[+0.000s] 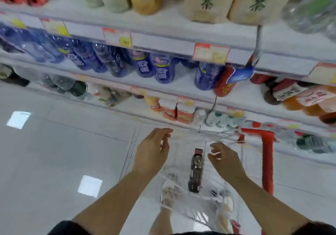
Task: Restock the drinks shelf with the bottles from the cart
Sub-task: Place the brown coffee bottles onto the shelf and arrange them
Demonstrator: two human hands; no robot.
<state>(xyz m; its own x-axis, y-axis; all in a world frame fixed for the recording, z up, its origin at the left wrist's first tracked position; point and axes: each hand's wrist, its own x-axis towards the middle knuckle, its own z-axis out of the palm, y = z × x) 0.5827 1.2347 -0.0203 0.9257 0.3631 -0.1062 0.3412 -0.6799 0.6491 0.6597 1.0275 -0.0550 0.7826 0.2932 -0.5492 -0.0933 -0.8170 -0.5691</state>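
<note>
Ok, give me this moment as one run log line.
left hand: open, empty | right hand: open, empty | dark bottle: lying in cart, ungripped

Bottle point(196, 173) lies in cart point(267, 162), between left hand point(152, 153) and right hand point(225, 160), both above cart. Shelves point(163, 42) stacked behind cart, drinks point(163, 71) on them. Floor point(54, 153) left.

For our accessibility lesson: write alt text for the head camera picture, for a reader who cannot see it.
A person's left hand and right hand hover empty above a cart holding one dark bottle. Beside it stand shelves of blue, red and orange drinks.
</note>
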